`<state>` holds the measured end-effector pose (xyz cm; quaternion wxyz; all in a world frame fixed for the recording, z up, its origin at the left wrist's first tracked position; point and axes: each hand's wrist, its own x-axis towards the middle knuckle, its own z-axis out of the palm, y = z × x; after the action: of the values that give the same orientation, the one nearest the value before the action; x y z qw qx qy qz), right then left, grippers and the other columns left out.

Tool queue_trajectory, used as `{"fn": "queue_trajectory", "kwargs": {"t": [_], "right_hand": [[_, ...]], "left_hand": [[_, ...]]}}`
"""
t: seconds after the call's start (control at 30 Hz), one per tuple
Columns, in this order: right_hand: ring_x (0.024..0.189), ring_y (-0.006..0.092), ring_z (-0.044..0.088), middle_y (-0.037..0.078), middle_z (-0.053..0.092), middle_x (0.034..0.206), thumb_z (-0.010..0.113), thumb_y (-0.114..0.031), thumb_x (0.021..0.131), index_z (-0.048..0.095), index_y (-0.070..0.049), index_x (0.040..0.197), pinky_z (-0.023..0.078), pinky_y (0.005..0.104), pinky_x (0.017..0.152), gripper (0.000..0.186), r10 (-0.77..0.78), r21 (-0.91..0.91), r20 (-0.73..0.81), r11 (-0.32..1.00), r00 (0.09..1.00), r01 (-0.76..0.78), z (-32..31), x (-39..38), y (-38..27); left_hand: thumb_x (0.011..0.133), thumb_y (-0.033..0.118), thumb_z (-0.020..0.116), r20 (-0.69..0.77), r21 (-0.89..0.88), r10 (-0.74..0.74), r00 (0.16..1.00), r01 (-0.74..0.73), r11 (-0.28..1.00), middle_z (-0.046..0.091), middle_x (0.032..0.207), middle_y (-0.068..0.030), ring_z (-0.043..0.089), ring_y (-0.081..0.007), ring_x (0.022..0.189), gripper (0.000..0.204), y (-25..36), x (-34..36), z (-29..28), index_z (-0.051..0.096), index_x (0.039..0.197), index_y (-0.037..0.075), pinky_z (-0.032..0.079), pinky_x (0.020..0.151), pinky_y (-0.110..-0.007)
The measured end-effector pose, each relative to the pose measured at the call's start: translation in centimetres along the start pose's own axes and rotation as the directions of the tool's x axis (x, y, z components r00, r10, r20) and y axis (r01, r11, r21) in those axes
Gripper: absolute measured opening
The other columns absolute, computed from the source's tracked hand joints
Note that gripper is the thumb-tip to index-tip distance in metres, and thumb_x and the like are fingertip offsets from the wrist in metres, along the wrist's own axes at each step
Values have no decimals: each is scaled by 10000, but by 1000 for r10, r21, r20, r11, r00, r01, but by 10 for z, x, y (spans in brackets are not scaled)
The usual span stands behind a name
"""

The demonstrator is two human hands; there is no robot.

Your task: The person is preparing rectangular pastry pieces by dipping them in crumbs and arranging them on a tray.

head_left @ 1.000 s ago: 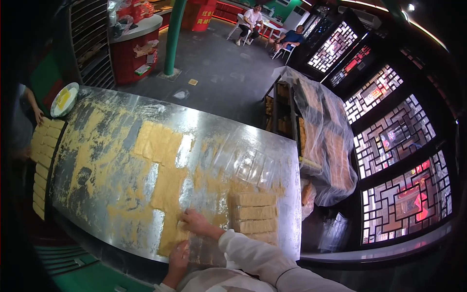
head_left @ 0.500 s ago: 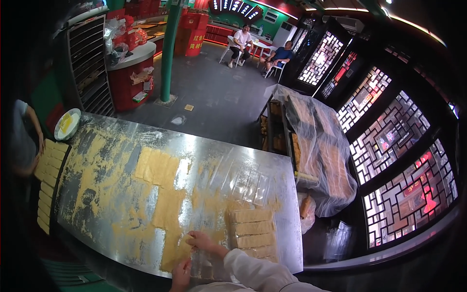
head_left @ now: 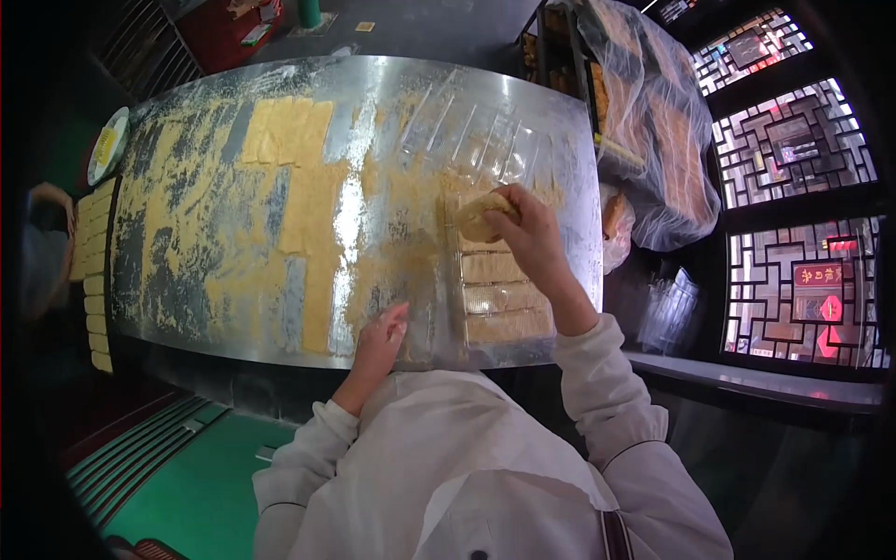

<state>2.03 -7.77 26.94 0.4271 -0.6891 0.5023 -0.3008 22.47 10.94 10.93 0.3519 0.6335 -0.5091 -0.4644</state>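
Note:
My right hand [head_left: 523, 229] grips a soft yellow dough piece [head_left: 478, 222] above a clear plastic tray of pale, oblong pieces [head_left: 499, 299] at the steel table's right. My left hand [head_left: 378, 341] is low over the table near its front edge, fingers loosely apart, holding nothing. Flat yellow dough sheets [head_left: 289, 126] lie left of centre on the table [head_left: 373, 93], among patches of yellow powder. Several empty clear trays [head_left: 467, 140] lie at the back right.
At far left, another person's hand [head_left: 58, 201] is beside a tray of pale pieces [head_left: 93, 271], near a white bowl [head_left: 107, 145]. A plastic-covered rack of baked goods [head_left: 667, 131] stands right, beside latticed windows [head_left: 793, 140]. A red counter [head_left: 219, 33] and green post are behind.
The view has tilted downward. My right hand has lifted a dough piece from the middle sheet and moved it right, over the tray. My left hand is now apart from the dough.

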Motion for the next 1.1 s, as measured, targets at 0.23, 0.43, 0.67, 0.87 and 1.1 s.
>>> {"fn": "queue_trajectory", "kwargs": {"t": [0.23,0.43,0.67,0.87,1.1], "right_hand": [[815,151,660,98,662,934,631,-57,920,605,60,1081,582,299,684,200,173,262,-24,952,985,-161,-51,-45,41],[894,173,693,82,680,1030,621,-92,954,569,-11,1135,599,322,766,205,262,762,48,614,964,-205,-69,-104,137],[923,166,672,79,655,1052,613,-117,958,565,-5,1145,597,313,791,223,488,680,65,616,870,-397,-66,-129,215],[982,171,636,91,615,1081,562,-158,974,542,20,1141,590,317,799,244,474,355,172,788,864,-503,-75,-114,201],[931,144,608,61,606,998,584,-152,950,563,16,1117,562,303,792,238,456,309,265,795,850,-522,-76,-109,199]], "left_hand": [[939,101,587,172,-41,-57,983,65,997,646,1200,-165,667,-266,1006,430,10,44,54,530,1363,52,514,888,-347],[918,88,609,120,16,-31,992,29,999,593,1184,-154,638,-264,933,532,19,49,91,458,1421,0,509,869,-358],[890,51,648,11,137,-44,999,42,990,557,1117,-133,606,-242,854,561,28,46,102,476,1423,19,513,830,-369],[893,44,647,-69,183,9,998,4,983,566,977,-118,604,-251,834,504,20,43,111,532,1384,30,509,802,-367],[893,10,634,-98,200,69,993,-48,979,555,944,-91,611,-196,780,521,13,39,115,528,1401,57,522,755,-319]]}}
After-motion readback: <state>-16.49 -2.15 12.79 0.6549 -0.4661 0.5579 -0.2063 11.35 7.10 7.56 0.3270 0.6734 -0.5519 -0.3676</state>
